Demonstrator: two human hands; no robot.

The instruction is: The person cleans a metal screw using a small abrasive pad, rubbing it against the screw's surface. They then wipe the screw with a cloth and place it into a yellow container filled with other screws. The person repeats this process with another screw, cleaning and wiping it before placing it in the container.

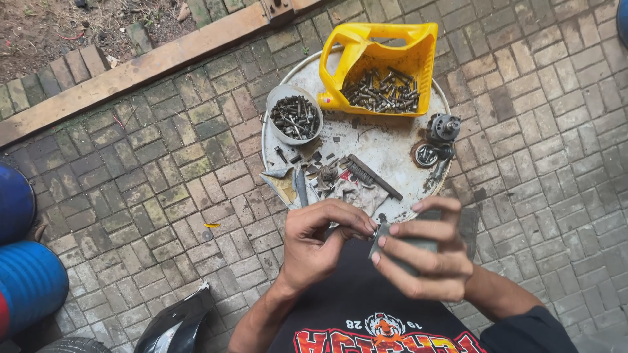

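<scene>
While both hands work close together just below the round metal tray (392, 147), the right hand (425, 252) is clamped on a flat grey block (402, 252), fingers wrapped over its top and thumb underneath. Left hand (320, 238) is pinched shut at thumb and forefinger right against the block's left edge; whatever it pinches is too small to tell. Block sits just off the tray's near rim, over the person's lap. Tray acts as the counter, resting on the brick paving (163, 183). On the tray's far edge: a yellow cut-open jug (383, 49), tilted, holding a heap of dark bolts and metal bits (383, 88). On the tray's left rim: a round grey bowl (294, 117), also full of small dark bolts and screws. At the tray's right edge: a small dark mechanical assembly (439, 137) with a ring-shaped part beside it. Tray's near half: a dirty rag (353, 193), a dark wire brush (373, 176), a grey-handled tool (301, 186), loose small parts scattered between. Well left of the tray: two blue drums (23, 261) at the frame edge. Beyond the tray: a wooden beam (144, 68) bordering bare soil.
</scene>
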